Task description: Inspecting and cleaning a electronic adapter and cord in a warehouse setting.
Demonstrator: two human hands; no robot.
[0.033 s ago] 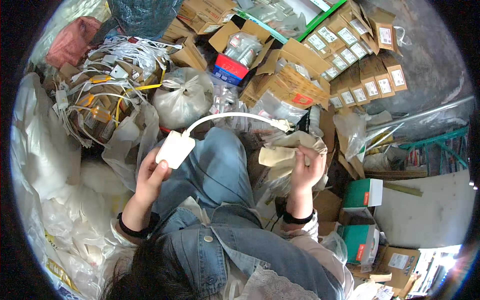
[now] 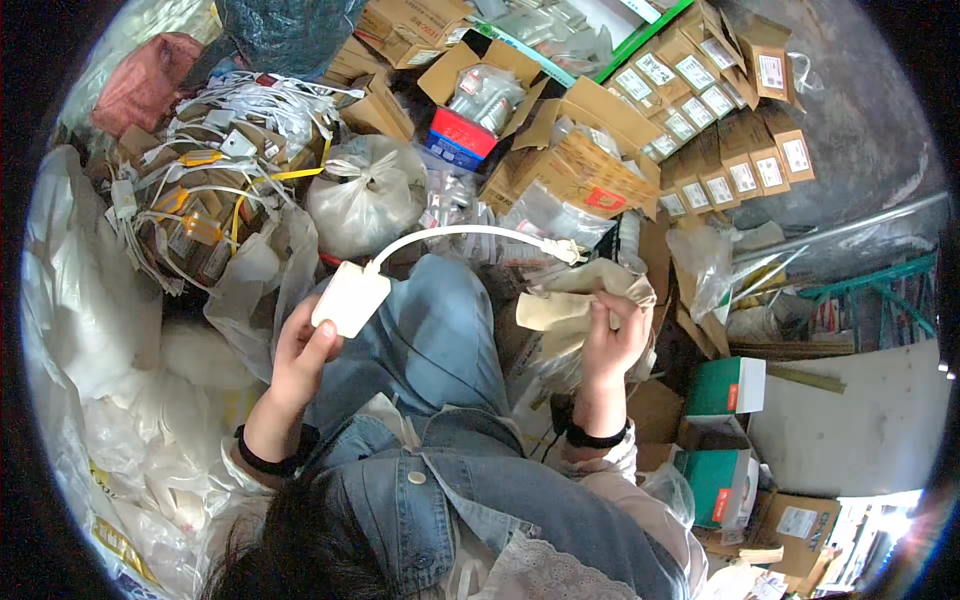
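Note:
My left hand (image 2: 303,348) grips a flat white box (image 2: 351,300) by its lower edge, thumb on the face towards me. A thick white cord (image 2: 455,230) leaves its top corner and arches rightwards over my knee to a plug end (image 2: 565,250) with what look like metal prongs. Closed at the fingertips, my right hand (image 2: 617,335) holds a crumpled beige cloth or soft sheet (image 2: 557,312), whose kind I cannot make out. The plug hangs just above this beige piece, apart from my fingers.
At the left lies a heap of white corded units (image 2: 235,140), beside a knotted white bag (image 2: 367,195). Ahead stand an open carton (image 2: 575,165) and rows of labelled brown boxes (image 2: 740,165). Green-and-white boxes (image 2: 715,385) are stacked to the right. White plastic bags (image 2: 130,430) fill the near left.

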